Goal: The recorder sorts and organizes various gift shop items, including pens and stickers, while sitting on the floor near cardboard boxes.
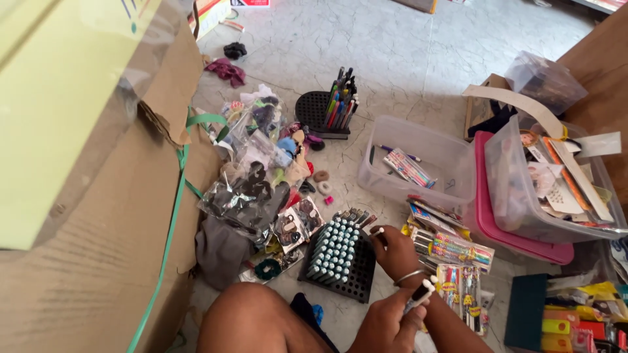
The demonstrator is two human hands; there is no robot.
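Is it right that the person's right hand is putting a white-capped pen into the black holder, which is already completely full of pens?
Not quite. In the head view the right hand does bring a white-capped pen to the black holder, but the holder is only partly full: capped pens fill its left part, and the holes on its right and near side are empty.

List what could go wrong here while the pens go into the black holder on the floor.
The right hand reaches across the black holder, which is nearly full of capped pens; a sleeve or wrist might knock some out. The left hand grips several pens loosely, so one may slip into the pen packets alongside.
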